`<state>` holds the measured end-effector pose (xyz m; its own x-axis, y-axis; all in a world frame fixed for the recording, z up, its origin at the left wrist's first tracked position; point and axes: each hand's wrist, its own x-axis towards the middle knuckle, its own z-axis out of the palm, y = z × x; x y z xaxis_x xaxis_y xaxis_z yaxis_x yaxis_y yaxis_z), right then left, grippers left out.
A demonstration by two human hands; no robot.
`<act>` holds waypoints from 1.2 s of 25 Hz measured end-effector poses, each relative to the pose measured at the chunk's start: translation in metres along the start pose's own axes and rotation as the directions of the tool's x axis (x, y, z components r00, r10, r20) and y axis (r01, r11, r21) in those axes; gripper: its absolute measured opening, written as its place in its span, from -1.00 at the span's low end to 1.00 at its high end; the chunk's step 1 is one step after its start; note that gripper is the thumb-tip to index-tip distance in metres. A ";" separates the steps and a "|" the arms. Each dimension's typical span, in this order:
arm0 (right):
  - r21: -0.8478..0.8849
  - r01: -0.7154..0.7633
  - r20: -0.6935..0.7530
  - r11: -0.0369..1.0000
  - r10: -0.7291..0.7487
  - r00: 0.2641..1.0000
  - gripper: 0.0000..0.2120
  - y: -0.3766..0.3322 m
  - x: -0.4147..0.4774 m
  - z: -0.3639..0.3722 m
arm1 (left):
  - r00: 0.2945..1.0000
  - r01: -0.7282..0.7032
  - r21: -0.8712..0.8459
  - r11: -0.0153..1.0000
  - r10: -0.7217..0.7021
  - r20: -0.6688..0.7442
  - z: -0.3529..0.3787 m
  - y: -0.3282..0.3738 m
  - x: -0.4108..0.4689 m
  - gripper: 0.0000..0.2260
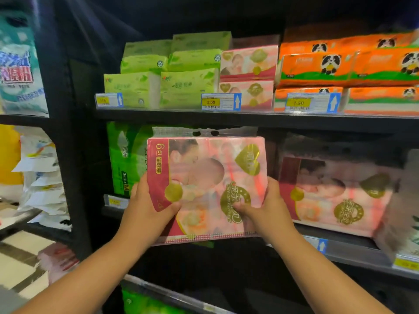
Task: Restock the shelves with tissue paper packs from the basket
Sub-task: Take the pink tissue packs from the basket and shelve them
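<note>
Frame centre: left hand (145,208) and right hand (266,208) grip pink pack (206,177) at middle shelf (353,254), beside matching pack (335,196). Not yet shelved; basket unseen.

I count two large pink plastic-wrapped tissue multipacks (206,177). Higher up: six pale green soft tissue packs (145,64), two small pink tissue packs (248,62), and three yellow-and-white price tags (221,102).

Held pack (206,184) fronts the gap (273,155) between green pack (127,159) and shelved pink pack (335,196).
</note>
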<state>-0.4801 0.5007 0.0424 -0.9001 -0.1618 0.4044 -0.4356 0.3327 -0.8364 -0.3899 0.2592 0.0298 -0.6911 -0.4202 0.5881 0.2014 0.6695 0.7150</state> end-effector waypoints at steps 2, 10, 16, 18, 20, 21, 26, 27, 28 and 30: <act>0.017 0.008 -0.004 1.000 -0.008 1.000 -0.27 0.008 0.020 0.005 | 1.000 0.005 0.009 1.000 -0.005 -0.007 0.008 -0.005 0.017 -0.26; 0.038 -0.065 -0.103 0.997 0.069 0.992 -0.29 0.042 0.069 0.014 | 0.998 -0.068 0.018 0.998 0.067 0.020 0.057 -0.013 0.063 -0.20; -0.168 -0.129 -0.225 0.977 0.090 0.970 -0.39 0.059 0.085 0.010 | 0.991 -0.110 0.033 0.993 0.107 0.077 0.102 -0.023 0.079 -0.14; -0.261 -0.130 -0.248 0.957 0.063 0.967 -0.37 0.060 0.085 0.011 | 0.991 -0.121 0.051 0.991 0.118 0.061 0.109 -0.027 0.079 -0.13; -0.345 -0.139 -0.271 0.928 0.043 0.962 -0.34 0.060 0.081 0.010 | 0.989 -0.133 0.056 0.989 0.129 0.072 0.113 -0.030 0.080 -0.11; -0.404 -0.150 -0.269 0.902 0.040 0.962 -0.33 0.058 0.078 0.007 | 0.988 -0.141 0.060 0.988 0.137 0.073 0.115 -0.030 0.080 -0.10; -0.776 -0.181 -0.215 0.604 0.016 0.977 -0.17 0.038 0.077 -0.009 | 0.982 -0.185 0.060 0.981 0.182 0.043 0.119 -0.033 0.079 -0.11; -0.807 -0.183 -0.213 0.561 0.012 0.977 -0.15 0.036 0.079 -0.010 | 0.982 -0.187 0.048 0.981 0.185 0.042 0.119 -0.034 0.080 -0.13; -0.826 -0.187 -0.213 0.532 0.014 0.977 -0.15 0.033 0.081 -0.011 | 0.982 -0.186 0.044 0.982 0.184 0.039 0.120 -0.036 0.080 -0.14; -0.845 -0.199 -0.220 0.496 0.018 0.975 -0.17 0.030 0.081 -0.013 | 0.983 -0.178 0.041 0.983 0.177 0.040 0.123 -0.037 0.078 -0.14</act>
<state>-0.5665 0.5091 0.0548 -0.8859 0.0521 0.4609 -0.0374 0.9824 -0.1829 -0.5367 0.2770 0.0026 -0.6716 -0.2707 0.6897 0.2931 0.7579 0.5828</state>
